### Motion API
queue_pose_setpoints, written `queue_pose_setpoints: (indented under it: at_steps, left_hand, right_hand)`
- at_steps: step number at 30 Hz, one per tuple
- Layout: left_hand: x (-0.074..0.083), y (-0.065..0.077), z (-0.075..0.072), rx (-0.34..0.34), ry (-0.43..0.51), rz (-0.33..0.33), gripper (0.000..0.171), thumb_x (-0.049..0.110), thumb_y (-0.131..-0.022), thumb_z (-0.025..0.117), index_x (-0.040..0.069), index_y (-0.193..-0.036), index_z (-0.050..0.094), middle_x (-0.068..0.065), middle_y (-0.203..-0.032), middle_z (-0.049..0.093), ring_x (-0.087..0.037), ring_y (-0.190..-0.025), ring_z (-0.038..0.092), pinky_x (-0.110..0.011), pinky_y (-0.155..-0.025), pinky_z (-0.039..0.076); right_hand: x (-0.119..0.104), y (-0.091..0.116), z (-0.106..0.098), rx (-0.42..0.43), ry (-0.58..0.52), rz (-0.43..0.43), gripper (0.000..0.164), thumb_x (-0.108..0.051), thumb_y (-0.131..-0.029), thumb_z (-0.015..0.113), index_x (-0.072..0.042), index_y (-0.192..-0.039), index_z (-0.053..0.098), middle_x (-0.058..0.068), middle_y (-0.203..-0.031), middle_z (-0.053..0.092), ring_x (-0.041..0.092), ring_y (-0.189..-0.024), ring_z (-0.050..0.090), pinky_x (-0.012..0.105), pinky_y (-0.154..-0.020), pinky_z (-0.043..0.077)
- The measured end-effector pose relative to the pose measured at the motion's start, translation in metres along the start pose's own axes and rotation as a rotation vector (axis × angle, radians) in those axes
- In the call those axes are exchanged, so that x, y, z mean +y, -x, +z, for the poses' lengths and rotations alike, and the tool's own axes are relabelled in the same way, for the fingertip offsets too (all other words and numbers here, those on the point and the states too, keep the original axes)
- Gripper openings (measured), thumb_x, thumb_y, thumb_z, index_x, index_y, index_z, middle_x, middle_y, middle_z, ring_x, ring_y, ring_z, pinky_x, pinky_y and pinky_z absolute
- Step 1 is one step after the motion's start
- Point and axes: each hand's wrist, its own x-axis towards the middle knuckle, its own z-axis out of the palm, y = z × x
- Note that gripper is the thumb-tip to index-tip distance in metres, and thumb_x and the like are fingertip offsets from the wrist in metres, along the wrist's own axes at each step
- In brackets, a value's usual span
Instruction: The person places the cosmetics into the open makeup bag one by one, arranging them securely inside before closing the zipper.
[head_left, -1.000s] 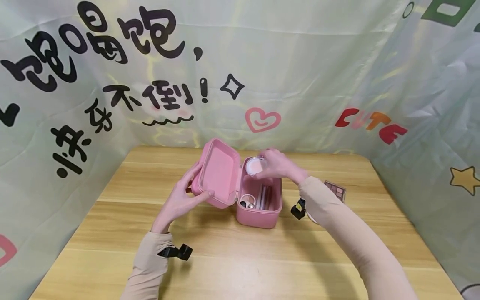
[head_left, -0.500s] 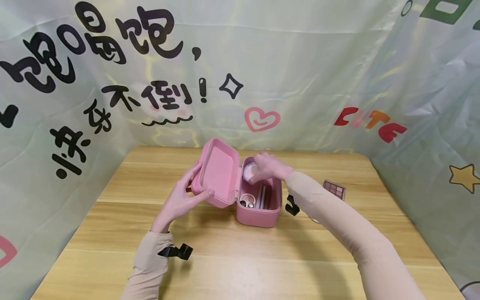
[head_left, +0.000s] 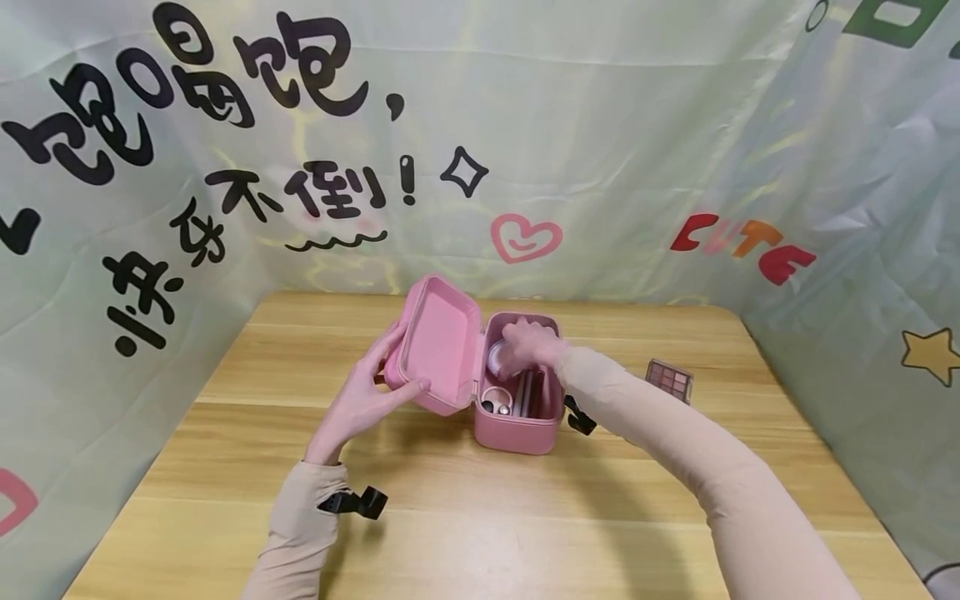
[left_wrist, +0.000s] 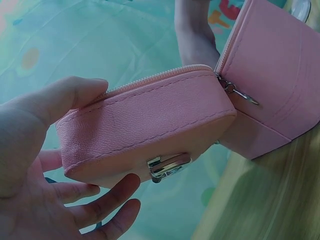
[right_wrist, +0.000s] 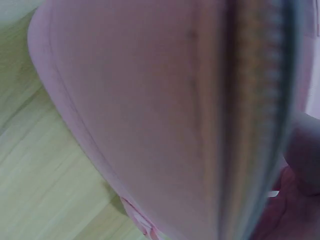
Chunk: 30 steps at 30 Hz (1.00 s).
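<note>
The right hand point(head_left: 531, 345) has dipped deeper into the box point(head_left: 513, 436) on the desk point(head_left: 480, 521), its grip narrow around the compact point(head_left: 494, 358) inside; the left hand point(head_left: 363, 403) holds the lid point(head_left: 442, 342), apparently to keep it open.

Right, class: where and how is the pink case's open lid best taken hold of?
In the head view, take the lid by its left rim, coming from the left: it tilts open and joins the case along its right side, so the outer edge probably swings freely.
</note>
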Motion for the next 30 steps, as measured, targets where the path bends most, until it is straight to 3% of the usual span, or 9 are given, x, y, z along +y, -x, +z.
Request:
queue_pose_setpoints:
  at_steps: [9,16,22,30]
  left_hand:
    - [0.002,0.001,0.001,-0.011,0.015,-0.011,0.086,0.018,-0.087,0.078,0.019,-0.159,0.031,-0.009,-0.169,0.022,-0.037,-0.131,0.055,-0.051,-0.099,0.049]
    - [-0.001,0.000,0.002,0.000,-0.003,-0.008,0.085,0.018,-0.087,0.078,0.018,-0.159,0.032,-0.010,-0.168,0.023,-0.035,-0.127,0.058,-0.048,-0.097,0.050]
    - [-0.001,0.001,0.002,0.002,-0.002,-0.011,0.085,0.018,-0.087,0.078,0.018,-0.159,0.031,-0.009,-0.168,0.024,-0.035,-0.128,0.058,-0.049,-0.098,0.050]
    - [0.002,0.003,0.000,0.007,0.003,-0.017,0.087,0.018,-0.086,0.079,0.019,-0.159,0.032,-0.007,-0.168,0.024,-0.035,-0.126,0.058,-0.051,-0.097,0.050]
  right_hand:
    - [0.007,-0.002,0.006,-0.050,-0.005,-0.042,0.056,-0.033,-0.076,0.083,-0.006,-0.120,0.062,0.017,-0.125,0.058,0.032,-0.110,0.059,0.048,-0.096,0.051]
    - [0.007,-0.003,0.011,-0.045,-0.006,-0.035,0.052,-0.031,-0.078,0.083,-0.007,-0.118,0.061,0.016,-0.131,0.056,0.038,-0.114,0.060,0.053,-0.098,0.050]
    - [0.007,-0.002,0.017,0.022,0.022,-0.062,0.043,-0.026,-0.080,0.080,-0.008,-0.115,0.062,0.016,-0.123,0.064,0.039,-0.106,0.064,0.054,-0.091,0.053]
    - [0.010,-0.005,0.029,0.138,0.079,-0.120,0.020,-0.019,-0.084,0.074,-0.006,-0.098,0.068,0.016,-0.108,0.066,0.040,-0.094,0.067,0.052,-0.080,0.057]
